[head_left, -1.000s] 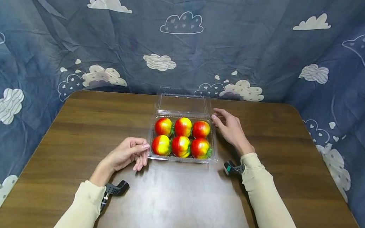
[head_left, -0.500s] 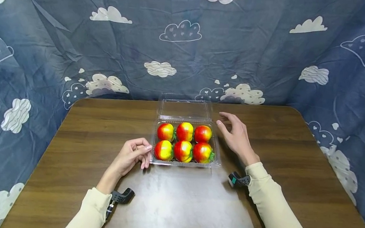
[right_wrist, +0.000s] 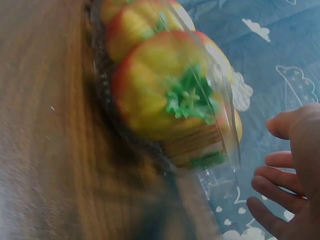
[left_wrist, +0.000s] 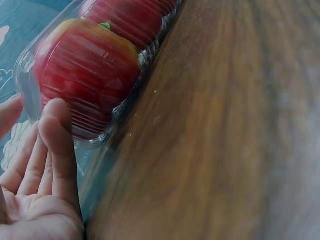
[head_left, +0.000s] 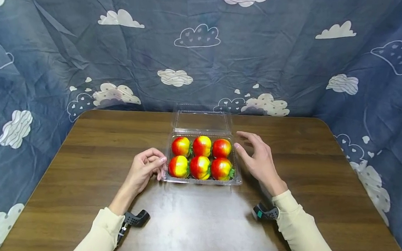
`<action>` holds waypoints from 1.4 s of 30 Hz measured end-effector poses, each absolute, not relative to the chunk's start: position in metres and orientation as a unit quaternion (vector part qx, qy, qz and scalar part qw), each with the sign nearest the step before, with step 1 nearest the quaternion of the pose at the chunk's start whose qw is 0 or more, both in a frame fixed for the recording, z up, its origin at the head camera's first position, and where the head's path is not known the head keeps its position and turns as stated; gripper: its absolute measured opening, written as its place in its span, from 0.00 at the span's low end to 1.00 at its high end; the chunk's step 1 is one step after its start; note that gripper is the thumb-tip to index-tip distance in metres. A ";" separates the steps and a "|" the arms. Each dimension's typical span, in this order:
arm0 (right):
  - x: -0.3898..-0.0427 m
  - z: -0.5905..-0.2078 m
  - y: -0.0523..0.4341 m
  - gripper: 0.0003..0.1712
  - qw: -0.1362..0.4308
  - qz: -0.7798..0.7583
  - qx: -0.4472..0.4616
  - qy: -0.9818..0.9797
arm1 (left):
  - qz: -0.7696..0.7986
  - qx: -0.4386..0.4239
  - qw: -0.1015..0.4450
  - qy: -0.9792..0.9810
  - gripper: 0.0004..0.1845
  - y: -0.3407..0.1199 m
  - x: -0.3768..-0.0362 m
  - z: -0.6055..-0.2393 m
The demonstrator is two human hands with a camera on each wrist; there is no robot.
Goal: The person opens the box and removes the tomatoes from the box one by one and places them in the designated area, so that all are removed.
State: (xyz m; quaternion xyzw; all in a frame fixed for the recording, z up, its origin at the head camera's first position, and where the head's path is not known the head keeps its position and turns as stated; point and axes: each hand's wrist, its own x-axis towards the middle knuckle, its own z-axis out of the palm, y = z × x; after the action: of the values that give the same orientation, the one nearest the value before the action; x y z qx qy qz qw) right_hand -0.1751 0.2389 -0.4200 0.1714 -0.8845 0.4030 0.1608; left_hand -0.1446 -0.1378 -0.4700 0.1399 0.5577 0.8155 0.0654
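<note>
A clear plastic clamshell box (head_left: 202,182) stands on the table with its lid (head_left: 202,121) tipped back behind it. Two rows of red-and-yellow fruits (head_left: 200,167) fill it, some showing green leafy tops. My left hand (head_left: 144,168) is at the box's left front side; in the left wrist view its fingertips (left_wrist: 56,112) reach the ridged clear wall, the fingers loosely extended. Beside the right wall, my right hand (head_left: 259,160) holds nothing, with thumb and fingers spread. The right wrist view shows these fingers (right_wrist: 277,187) apart from the box.
The brown wooden table (head_left: 109,130) has rounded far corners. A blue cloud-printed cloth (head_left: 205,63) hangs behind the table and at both sides. Black wrist cameras sit on the left wrist (head_left: 136,218) and the right wrist (head_left: 265,212).
My right hand has drawn away from the box's right rear side, then come slightly nearer the front. The left hand stays by the left side. The head view has shifted a little.
</note>
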 end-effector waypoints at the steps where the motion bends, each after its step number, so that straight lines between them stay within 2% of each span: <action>1: -0.173 -0.419 0.238 0.25 0.162 0.402 0.177 -0.884 | 0.816 0.140 0.058 0.557 0.02 -0.137 -0.145 -0.470; 8: -0.164 -0.416 0.232 0.25 0.176 0.393 0.211 -0.877 | 0.829 0.125 0.028 0.545 0.09 -0.135 -0.145 -0.471; 14: -0.156 -0.415 0.227 0.26 0.177 0.384 0.223 -0.878 | 0.831 0.123 0.029 0.541 0.17 -0.133 -0.142 -0.475; 24: -0.148 -0.415 0.225 0.27 0.175 0.371 0.244 -0.879 | 0.825 0.161 0.028 0.541 0.23 -0.134 -0.143 -0.476; 36: -0.140 -0.419 0.223 0.29 0.190 0.358 0.268 -0.874 | 0.804 0.177 0.045 0.566 0.21 -0.135 -0.145 -0.474; 42: -0.138 -0.418 0.218 0.27 0.173 0.351 0.280 -0.877 | 0.803 0.177 0.043 0.568 0.21 -0.137 -0.145 -0.475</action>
State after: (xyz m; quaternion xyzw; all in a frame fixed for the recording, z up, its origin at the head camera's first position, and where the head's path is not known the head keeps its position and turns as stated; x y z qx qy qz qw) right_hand -0.1380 0.2181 -0.4184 0.2796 -0.8767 0.3509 0.1734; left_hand -0.1452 -0.1371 -0.4747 0.1770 0.5679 0.8027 0.0429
